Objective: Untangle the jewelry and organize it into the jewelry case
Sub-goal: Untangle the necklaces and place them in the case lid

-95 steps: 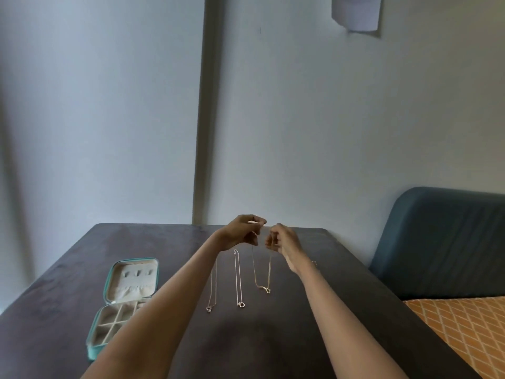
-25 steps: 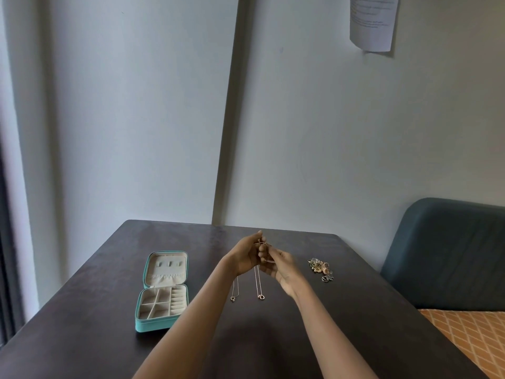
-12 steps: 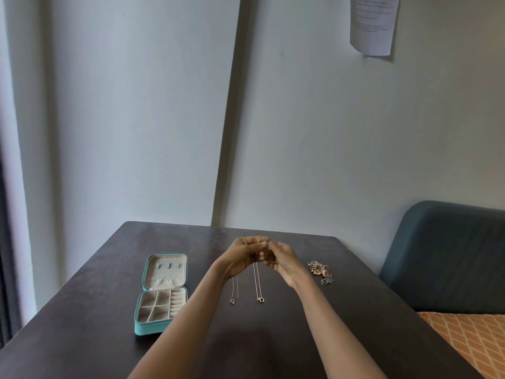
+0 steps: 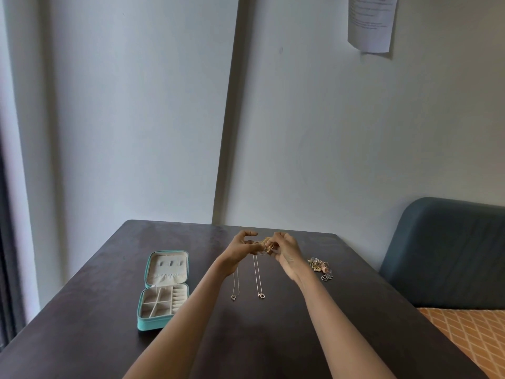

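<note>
— Progress so far? Looking early: jewelry case lying open near the left edge of the worktop, compartments showing nothing inside as far as visible.

— And the untangling? Going on right now, above the far middle of the worktop. Left hand and right hand meeting close together, both pinching a small gold tangle between the fingertips.

— Anything freed? Partly, by the look of it: two thin chains hanging straight down from the hands, side by side and apart, each ending in a small ring-like pendant near the worktop; touching it or not, hard to tell.

— Still waiting? A little heap of flowery pieces lying toward the right edge, untouched. Sorting everything into the case still remaining.
</note>
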`<state>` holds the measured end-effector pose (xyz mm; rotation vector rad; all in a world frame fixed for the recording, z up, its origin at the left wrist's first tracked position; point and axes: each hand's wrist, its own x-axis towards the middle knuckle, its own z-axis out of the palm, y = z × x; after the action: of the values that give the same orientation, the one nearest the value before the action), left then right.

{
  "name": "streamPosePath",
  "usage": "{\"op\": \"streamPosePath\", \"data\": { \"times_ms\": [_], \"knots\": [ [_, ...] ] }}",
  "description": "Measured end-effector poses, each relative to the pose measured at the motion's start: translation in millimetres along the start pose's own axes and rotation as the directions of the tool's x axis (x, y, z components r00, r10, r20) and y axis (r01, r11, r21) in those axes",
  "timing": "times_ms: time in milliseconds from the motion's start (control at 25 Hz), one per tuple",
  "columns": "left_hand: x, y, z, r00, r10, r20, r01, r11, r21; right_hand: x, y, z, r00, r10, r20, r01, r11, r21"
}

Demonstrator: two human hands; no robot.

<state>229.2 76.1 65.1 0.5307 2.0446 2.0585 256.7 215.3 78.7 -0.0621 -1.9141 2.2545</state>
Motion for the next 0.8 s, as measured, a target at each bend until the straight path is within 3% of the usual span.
{"op": "streamPosePath", "data": {
  "times_ms": [160, 320, 440, 640, 800],
  "knots": [
    [-2.7, -10.3, -0.6, 0.998, -0.057, -0.030, 0.058, 0.998, 0.005, 2.9, -7.9, 4.2, 1.000, -0.028, 0.012, 0.028, 0.999, -0.026],
    [-4.5, -14.9, 3.9, 0.981, -0.001, -0.193, -0.025, 0.991, -0.134, -3.1, -11.5, 12.7, 0.999, -0.017, 0.043, 0.018, 1.000, -0.018],
    [-5.8, -20.4, 2.5, 0.976, -0.028, -0.218, -0.023, 0.973, -0.231, -2.6, -12.4, 13.2, 1.000, -0.003, 0.014, 0.003, 1.000, 0.002],
    [-12.4, -20.6, -6.6, 0.996, -0.089, -0.022, 0.059, 0.805, -0.590, -2.7, -13.9, 12.6, 1.000, 0.004, -0.011, -0.004, 0.998, 0.064],
    [-17.4, -23.0, -6.0, 0.989, -0.083, 0.126, 0.142, 0.795, -0.590, -5.0, -29.6, 26.8, 0.998, -0.037, 0.057, 0.037, 0.999, -0.008]
  ]
}}
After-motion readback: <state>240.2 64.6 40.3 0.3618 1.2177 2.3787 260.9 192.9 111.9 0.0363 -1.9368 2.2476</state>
